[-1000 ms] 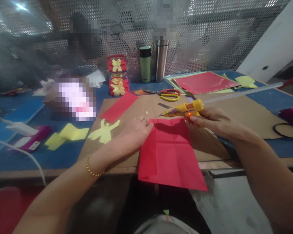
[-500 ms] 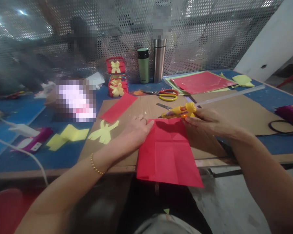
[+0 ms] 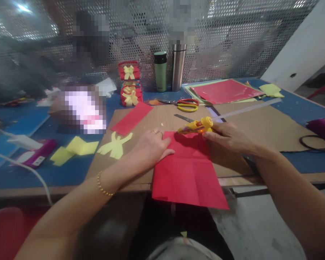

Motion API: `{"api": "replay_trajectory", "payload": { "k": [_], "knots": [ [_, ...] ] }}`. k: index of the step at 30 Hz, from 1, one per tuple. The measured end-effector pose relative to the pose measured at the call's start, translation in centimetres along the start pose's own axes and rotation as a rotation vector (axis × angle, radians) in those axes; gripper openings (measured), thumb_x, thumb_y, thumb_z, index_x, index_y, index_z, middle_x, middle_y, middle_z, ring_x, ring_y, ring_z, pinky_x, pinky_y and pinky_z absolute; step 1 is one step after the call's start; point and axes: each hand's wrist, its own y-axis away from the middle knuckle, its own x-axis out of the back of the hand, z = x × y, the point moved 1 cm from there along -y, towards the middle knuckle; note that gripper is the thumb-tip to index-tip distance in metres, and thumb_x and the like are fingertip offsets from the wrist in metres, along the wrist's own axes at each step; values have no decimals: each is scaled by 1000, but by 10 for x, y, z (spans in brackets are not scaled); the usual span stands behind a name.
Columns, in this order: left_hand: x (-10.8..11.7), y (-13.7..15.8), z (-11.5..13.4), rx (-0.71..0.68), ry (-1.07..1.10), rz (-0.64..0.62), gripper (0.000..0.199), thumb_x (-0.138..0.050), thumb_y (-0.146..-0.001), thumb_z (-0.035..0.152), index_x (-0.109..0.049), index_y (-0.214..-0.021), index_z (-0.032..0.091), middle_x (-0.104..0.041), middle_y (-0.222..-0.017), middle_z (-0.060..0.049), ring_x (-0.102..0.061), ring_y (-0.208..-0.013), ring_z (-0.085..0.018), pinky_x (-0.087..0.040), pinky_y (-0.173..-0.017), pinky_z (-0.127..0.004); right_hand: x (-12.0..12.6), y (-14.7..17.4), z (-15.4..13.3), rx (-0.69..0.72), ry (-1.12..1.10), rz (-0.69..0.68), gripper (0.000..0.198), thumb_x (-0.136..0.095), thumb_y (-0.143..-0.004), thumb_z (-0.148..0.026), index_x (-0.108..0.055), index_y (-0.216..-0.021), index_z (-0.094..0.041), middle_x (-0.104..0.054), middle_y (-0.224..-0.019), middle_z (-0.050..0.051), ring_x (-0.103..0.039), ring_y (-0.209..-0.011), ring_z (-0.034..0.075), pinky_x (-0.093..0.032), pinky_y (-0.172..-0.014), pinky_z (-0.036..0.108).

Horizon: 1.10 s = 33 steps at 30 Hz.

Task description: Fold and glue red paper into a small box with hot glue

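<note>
A creased sheet of red paper [image 3: 188, 173] lies on the brown cardboard, its lower part hanging past the table's front edge. My left hand [image 3: 155, 146] grips the sheet's upper left edge, thumb over the top and fingers curled. In my right hand [image 3: 227, 136] is a yellow glue gun [image 3: 196, 125], a long clear glue stick [image 3: 246, 109] jutting from its back. Its nozzle points left, at the sheet's top edge near my left fingers. Left of that hand lie a yellow paper bow cutout [image 3: 115, 145] and a red paper strip [image 3: 131, 118].
Scissors [image 3: 188, 104] and a blade [image 3: 183, 118] lie beyond the sheet. Behind stand red boxes with yellow bows [image 3: 130, 97], a green tumbler [image 3: 160, 72] and a steel flask [image 3: 178, 68]. Red sheets [image 3: 227, 91] lie at back right, folded yellow papers [image 3: 76, 148] at left.
My left thumb has come out over the top of the red paper. The glue gun has shifted slightly left, its nozzle now over the paper's top edge.
</note>
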Motion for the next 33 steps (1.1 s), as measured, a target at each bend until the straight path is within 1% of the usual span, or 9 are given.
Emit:
{"api": "replay_trajectory", "payload": {
  "k": [4,7,10,14,21,30,33],
  "knots": [
    [1,-1,-1,4,18,-9,38,-59,-101,44,-74,-101,9,-64,-87,-12,-60,-90,-25,-46,-84,-35,0,0,0,2,6,-14,45,-48,-94,-63,-69,-86,-24,-70,-74,7,-64,-69,26,-47,-64,38],
    [0,-1,-2,8,41,-15,38,-59,-100,43,-74,-96,9,-63,-86,-12,-59,-89,-25,-46,-84,-35,1,1,-3,-3,2,-26,48,-47,-93,-65,-69,-87,-23,-71,-76,8,-66,-72,27,-48,-66,38],
    [0,-1,-2,12,56,-21,37,-60,-100,43,-74,-96,8,-63,-87,-12,-59,-89,-24,-46,-84,-35,3,2,-8,-8,0,-47,46,-47,-93,-63,-69,-87,-22,-73,-80,10,-68,-75,28,-50,-68,39],
    [1,-1,-2,20,60,-33,37,-59,-101,42,-73,-99,8,-64,-89,-12,-59,-91,-24,-47,-85,-35,5,3,-11,-6,-9,-71,42,-48,-93,-58,-71,-91,-23,-74,-81,10,-69,-78,28,-51,-69,40],
    [1,-1,-2,14,48,-29,36,-59,-101,42,-73,-98,8,-64,-89,-12,-59,-90,-24,-47,-85,-35,1,0,-4,-6,-13,-17,45,-49,-93,-63,-73,-96,-24,-75,-84,9,-70,-78,29,-51,-70,40],
    [1,-1,-3,30,64,-58,37,-60,-100,42,-72,-101,8,-64,-89,-12,-58,-90,-24,-45,-83,-34,7,4,-13,-61,19,-95,48,-46,-91,-64,-66,-83,-21,-71,-79,10,-66,-75,27,-50,-70,39],
    [0,-1,-3,27,65,-45,37,-60,-100,42,-72,-102,8,-64,-90,-12,-58,-89,-24,-45,-84,-34,7,5,-11,-64,35,-88,50,-45,-93,-65,-67,-84,-21,-71,-79,10,-66,-76,27,-49,-71,39]
  ]
}}
